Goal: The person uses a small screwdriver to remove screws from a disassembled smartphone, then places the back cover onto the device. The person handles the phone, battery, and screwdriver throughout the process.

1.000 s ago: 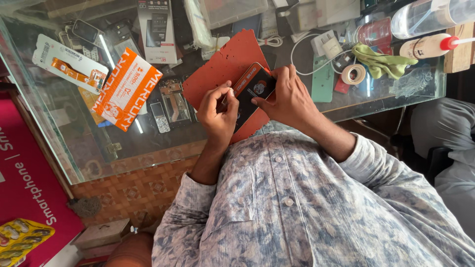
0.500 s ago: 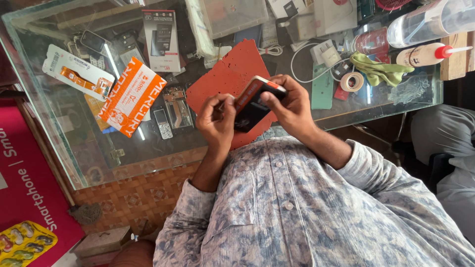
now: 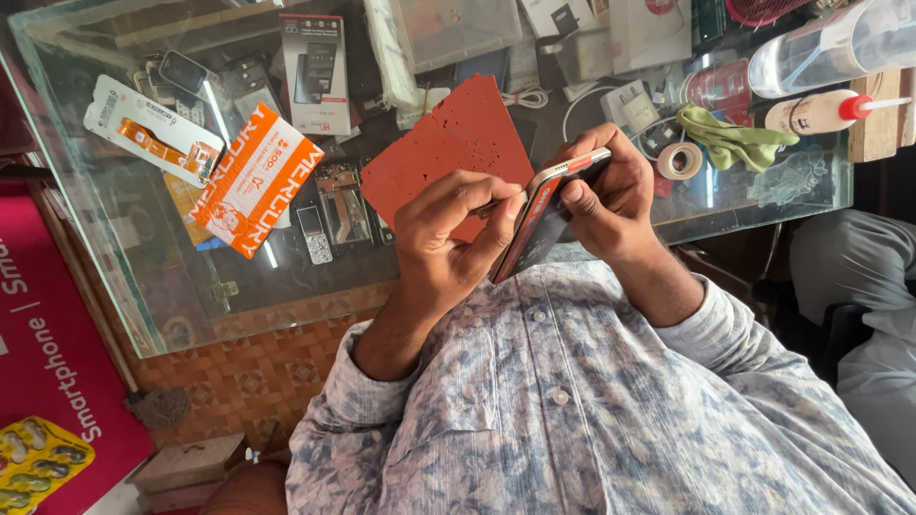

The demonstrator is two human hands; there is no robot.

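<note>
the phone (image 3: 544,217) is held edge-up above the near edge of the glass table (image 3: 143,277), just over the red mat (image 3: 448,143). the right hand (image 3: 611,195) has its grip clamped on the phone's far side, thumb pressed on the dark screen. the left hand (image 3: 448,238) has its grip pinched together on a thin tool (image 3: 504,201), whose tip touches the phone's orange edge. a tape roll (image 3: 679,160) and a green cloth (image 3: 730,138) lie beyond.
</note>
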